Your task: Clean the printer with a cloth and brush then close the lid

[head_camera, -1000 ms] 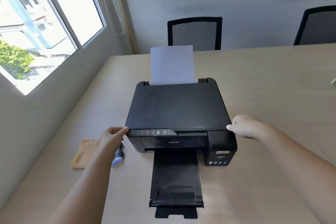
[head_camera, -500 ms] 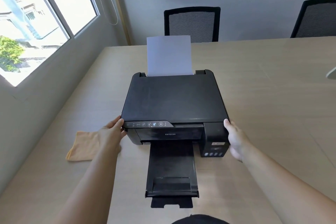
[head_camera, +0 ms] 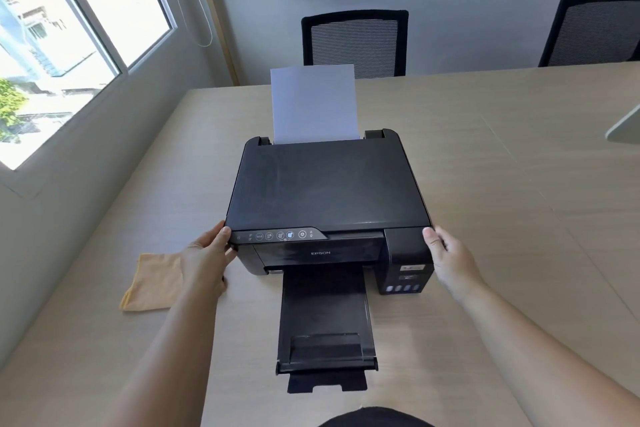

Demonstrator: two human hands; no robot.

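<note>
A black Epson printer [head_camera: 329, 184] stands mid-table with its flat lid down. White paper [head_camera: 313, 104] sticks up from the rear feed, and the output tray [head_camera: 325, 319] is pulled out towards me. My left hand [head_camera: 207, 260] grips the front left corner beside the button panel, thumb on the lid's edge. My right hand [head_camera: 450, 260] grips the front right corner by the ink tank block. An orange cloth [head_camera: 152, 284] lies flat on the table left of the printer, partly under my left hand. No brush shows.
The light wooden table [head_camera: 502, 166] runs far to the right. Two black mesh chairs [head_camera: 355, 42] [head_camera: 595, 28] stand behind it against the wall. A window [head_camera: 52, 28] fills the left wall. A grey object [head_camera: 627, 125] pokes in at the right edge.
My right hand moved from the lid's right edge to the front right corner and closed on it. A small brush seen by my left hand a second ago is now hidden.
</note>
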